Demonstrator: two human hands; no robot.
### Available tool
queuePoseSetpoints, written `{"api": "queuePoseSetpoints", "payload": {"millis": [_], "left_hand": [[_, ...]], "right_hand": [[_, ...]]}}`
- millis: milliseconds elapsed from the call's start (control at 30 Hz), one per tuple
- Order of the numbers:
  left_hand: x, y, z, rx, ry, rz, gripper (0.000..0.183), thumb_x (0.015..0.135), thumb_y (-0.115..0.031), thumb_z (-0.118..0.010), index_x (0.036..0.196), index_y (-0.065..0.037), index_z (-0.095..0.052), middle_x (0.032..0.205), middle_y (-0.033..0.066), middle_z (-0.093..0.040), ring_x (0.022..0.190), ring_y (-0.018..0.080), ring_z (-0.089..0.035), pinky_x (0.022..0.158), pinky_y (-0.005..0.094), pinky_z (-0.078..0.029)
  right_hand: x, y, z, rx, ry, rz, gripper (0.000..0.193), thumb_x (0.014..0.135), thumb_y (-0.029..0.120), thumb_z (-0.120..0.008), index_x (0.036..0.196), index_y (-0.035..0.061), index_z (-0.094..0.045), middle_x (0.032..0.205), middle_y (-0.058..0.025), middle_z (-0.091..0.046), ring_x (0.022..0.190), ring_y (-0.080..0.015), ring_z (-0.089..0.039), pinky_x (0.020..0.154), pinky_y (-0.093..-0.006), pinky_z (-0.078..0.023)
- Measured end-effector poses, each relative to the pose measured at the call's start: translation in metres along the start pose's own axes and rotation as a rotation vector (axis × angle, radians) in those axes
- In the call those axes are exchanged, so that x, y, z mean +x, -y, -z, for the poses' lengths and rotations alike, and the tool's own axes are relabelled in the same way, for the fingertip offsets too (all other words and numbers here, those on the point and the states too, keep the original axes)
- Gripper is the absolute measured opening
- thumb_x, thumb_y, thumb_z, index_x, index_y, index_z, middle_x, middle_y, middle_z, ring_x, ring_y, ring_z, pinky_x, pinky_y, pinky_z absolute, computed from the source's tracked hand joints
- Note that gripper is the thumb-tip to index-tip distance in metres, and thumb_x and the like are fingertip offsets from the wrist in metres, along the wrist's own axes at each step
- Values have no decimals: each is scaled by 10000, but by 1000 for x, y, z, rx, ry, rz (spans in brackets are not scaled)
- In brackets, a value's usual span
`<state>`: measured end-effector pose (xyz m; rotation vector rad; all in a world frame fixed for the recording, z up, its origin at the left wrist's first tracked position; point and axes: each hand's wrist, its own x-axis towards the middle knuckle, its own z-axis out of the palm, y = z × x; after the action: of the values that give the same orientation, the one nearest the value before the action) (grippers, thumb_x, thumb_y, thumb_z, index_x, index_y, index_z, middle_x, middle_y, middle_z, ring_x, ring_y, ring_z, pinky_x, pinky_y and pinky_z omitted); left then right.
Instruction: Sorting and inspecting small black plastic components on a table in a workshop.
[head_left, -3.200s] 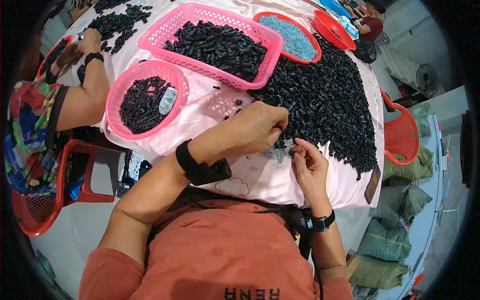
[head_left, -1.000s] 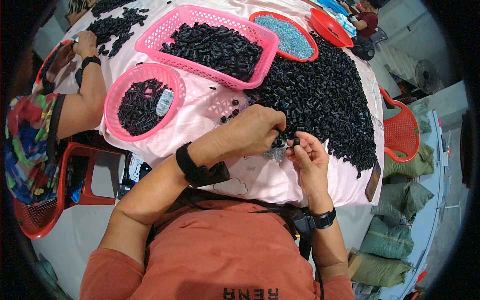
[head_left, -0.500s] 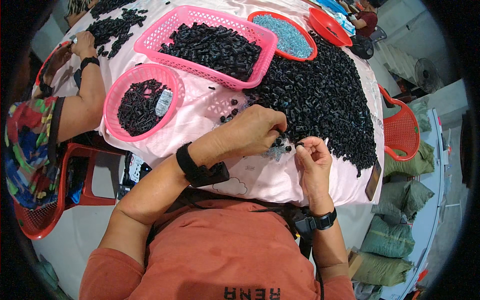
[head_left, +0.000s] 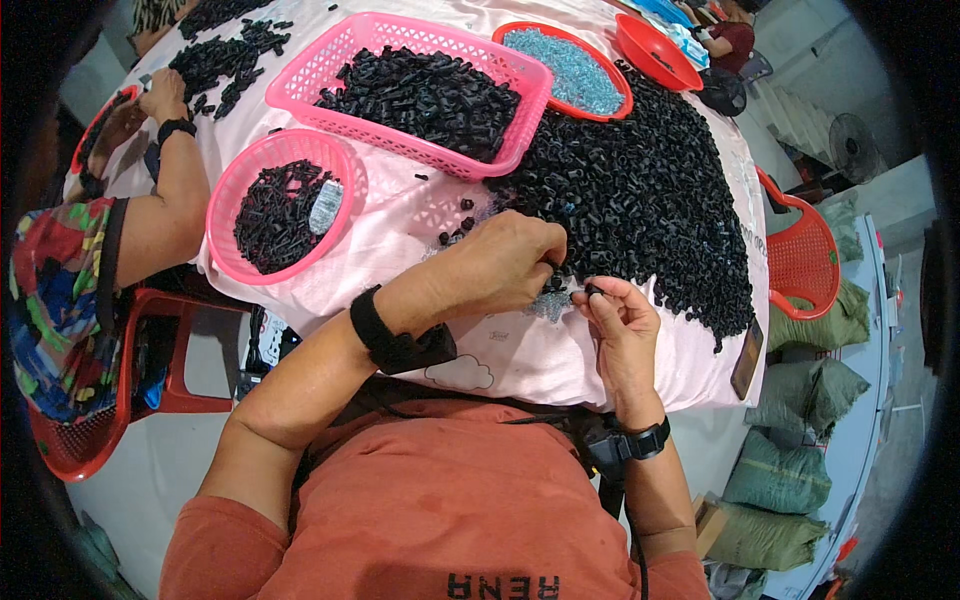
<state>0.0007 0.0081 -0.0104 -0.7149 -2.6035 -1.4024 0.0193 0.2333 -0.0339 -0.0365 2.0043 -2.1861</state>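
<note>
Between the thumb and forefinger of my right hand (head_left: 628, 335) is a small black plastic part (head_left: 594, 290). Just left of it, my left hand (head_left: 495, 260) is closed with its fingertips pinched together and pointing right; what they hold, if anything, is hidden. Both hands are over the near edge of a big pile of black plastic parts (head_left: 640, 190). A little heap of small clear pieces (head_left: 548, 305) lies on the cloth under my left fingertips, with a few loose black parts (head_left: 445, 238) beyond my left wrist.
A pink rectangular basket (head_left: 285, 95) of black parts stands beyond my hands. Left is a round pink basket (head_left: 222, 225) with thin black pieces; behind the pile, a red tray (head_left: 628, 108) of clear pieces. A phone-like slab (head_left: 746, 360) lies at the right edge. A co-worker's arm (head_left: 165, 215) works at left.
My right hand has tilted slightly, and its black part has come a little closer to my left fingertips. The left hand has shifted slightly left.
</note>
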Motion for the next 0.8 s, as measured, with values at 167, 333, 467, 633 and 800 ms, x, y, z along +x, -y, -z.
{"api": "queuePoseSetpoints", "payload": {"millis": [167, 333, 467, 633, 800], "left_hand": [[0, -6, 3, -18, -5, 24, 124, 831, -46, -592, 937, 8, -627, 826, 215, -669, 795, 380, -668, 713, 436, -513], [1, -1, 0, -18, -19, 21, 140, 838, -56, -584, 953, 8, -633, 832, 218, -667, 803, 379, -669, 717, 437, -514], [1, -3, 0, -19, -12, 16, 151, 834, -56, -586, 959, 6, -644, 835, 214, -667, 802, 377, -668, 721, 436, -514], [0, -1, -1, 45, 30, -15, 128, 815, -54, -598, 920, 0, -646, 832, 196, -668, 808, 371, -662, 726, 442, -509], [-1, 3, -5, 166, -2, -59, 97, 799, -49, -601, 879, -10, -638, 820, 182, -659, 822, 384, -646, 731, 459, -505]], "right_hand": [[0, -3, -2, 70, -44, 35, 152, 968, 35, -606, 1116, 24, -637, 928, -85, -730, 710, -74, -626, 608, -160, -450], [1, -5, -2, 119, -62, 77, 133, 990, 66, -587, 1116, 46, -624, 860, -37, -683, 629, -63, -545, 574, -161, -411], [0, -13, 4, 111, 8, 180, 110, 1010, 110, -574, 1095, 54, -615, 785, 10, -615, 570, -30, -461, 496, -166, -356], [-3, -11, 0, 125, -24, 157, 129, 1022, 144, -565, 1110, 59, -605, 796, 15, -619, 545, -8, -402, 464, -166, -310], [-4, -11, -1, 162, -29, 154, 144, 1022, 154, -567, 1130, 63, -598, 807, 15, -627, 552, -7, -413, 469, -164, -317]]}}
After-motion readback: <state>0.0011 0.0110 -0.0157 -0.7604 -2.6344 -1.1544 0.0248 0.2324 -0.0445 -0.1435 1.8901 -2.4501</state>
